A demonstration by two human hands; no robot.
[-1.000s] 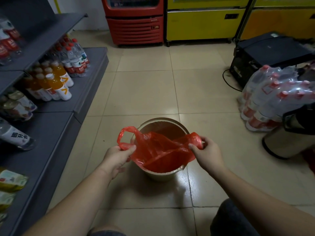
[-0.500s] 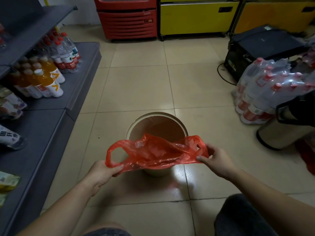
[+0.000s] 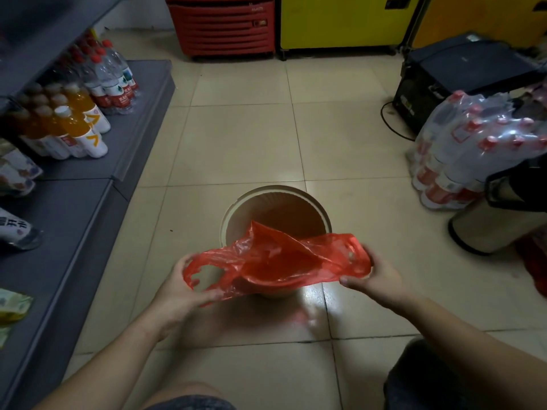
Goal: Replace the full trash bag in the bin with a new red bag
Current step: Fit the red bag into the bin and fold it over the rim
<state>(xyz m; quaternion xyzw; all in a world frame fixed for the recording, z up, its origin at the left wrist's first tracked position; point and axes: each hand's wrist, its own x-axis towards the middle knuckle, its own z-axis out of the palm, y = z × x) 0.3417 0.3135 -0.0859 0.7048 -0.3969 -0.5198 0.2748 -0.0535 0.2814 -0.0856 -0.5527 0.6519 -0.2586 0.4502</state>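
Observation:
A round beige bin [image 3: 275, 193] stands on the tiled floor in the middle of the head view, and what shows of its inside is bare. The thin red plastic bag [image 3: 278, 258] is stretched sideways above the bin's near rim, its mouth facing up. My left hand [image 3: 183, 288] grips the bag's left handle loop. My right hand [image 3: 374, 273] pinches the right handle end. The bag hides the near part of the bin.
Grey shop shelves [image 3: 88, 208] with drink bottles [image 3: 80, 128] run along the left. Shrink-wrapped bottle packs [image 3: 473, 143], a black box [image 3: 461, 72] and a pale can with a black lid [image 3: 500, 220] sit at the right. Red and yellow coolers [image 3: 296, 25] stand behind.
Both hands have pulled the red bag up and toward me, out of the bin's mouth, and stretched it wider. The camera has tilted down a little.

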